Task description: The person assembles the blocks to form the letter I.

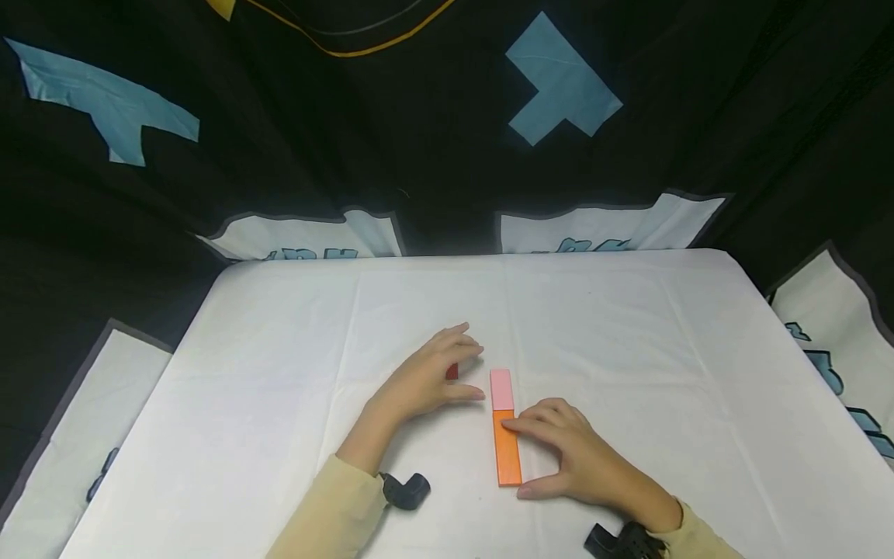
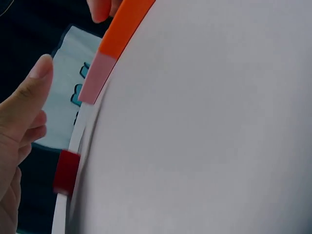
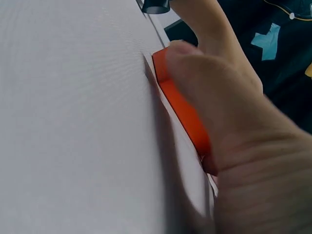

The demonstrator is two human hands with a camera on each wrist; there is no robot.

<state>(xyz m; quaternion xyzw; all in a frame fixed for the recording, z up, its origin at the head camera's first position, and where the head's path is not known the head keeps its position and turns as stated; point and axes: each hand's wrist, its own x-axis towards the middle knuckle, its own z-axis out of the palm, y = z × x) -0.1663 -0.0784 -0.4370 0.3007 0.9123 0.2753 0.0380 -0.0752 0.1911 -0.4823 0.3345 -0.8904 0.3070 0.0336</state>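
Observation:
An orange block point(image 1: 507, 450) lies lengthwise on the white table, with a pink block point(image 1: 500, 388) end to end against its far end. My right hand point(image 1: 580, 454) holds the orange block from the right side. Its index finger reaches over the block near the seam, while the thumb point(image 3: 187, 63) is at the near end. To the left of the pink block, my left hand point(image 1: 426, 373) hovers with fingers spread loosely and nothing in its grasp. A red block point(image 2: 66, 173) lies beneath it, mostly hidden by the hand in the head view.
The table point(image 1: 244, 373) is covered with a white cloth bearing faint creases. Behind it hangs a dark curtain point(image 1: 363, 132) with light blue shapes. A dark wrist device point(image 1: 407, 491) is strapped by the left sleeve, another point(image 1: 625, 541) by the right.

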